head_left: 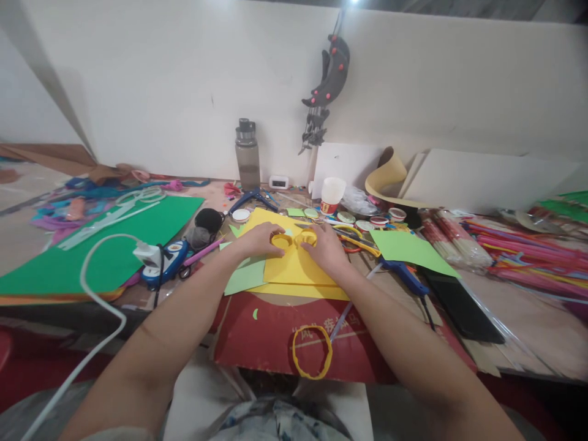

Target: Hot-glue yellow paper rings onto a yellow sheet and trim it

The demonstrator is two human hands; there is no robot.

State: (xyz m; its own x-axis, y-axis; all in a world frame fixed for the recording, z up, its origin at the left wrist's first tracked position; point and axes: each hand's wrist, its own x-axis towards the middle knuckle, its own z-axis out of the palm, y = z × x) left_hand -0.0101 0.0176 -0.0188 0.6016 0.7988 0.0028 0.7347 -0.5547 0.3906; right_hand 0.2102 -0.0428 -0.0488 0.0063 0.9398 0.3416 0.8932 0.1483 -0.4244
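Observation:
My left hand [261, 240] has its thumb and fingers closed on the edge of a small round yellow piece [282, 243], shaped like a shallow cup or ring. Opposite it, my right hand [329, 250] pinches a second yellow piece [307, 237] that looks like a curled band. The two pieces are close together, and I cannot tell if they touch. Beneath both hands lie yellow sheets [298, 269], with light green paper [245, 277] to the left. Nearer to me, a thin yellow ring [295, 355] rests on red printed cardboard [261, 349].
Yellow-handled scissors [362, 240] and a blue glue gun [407, 278] lie right of my hands, near a black phone [462, 306]. At left are green sheets [124, 245] and a blue power strip [168, 263] with a white cable. A bottle [248, 159] stands behind.

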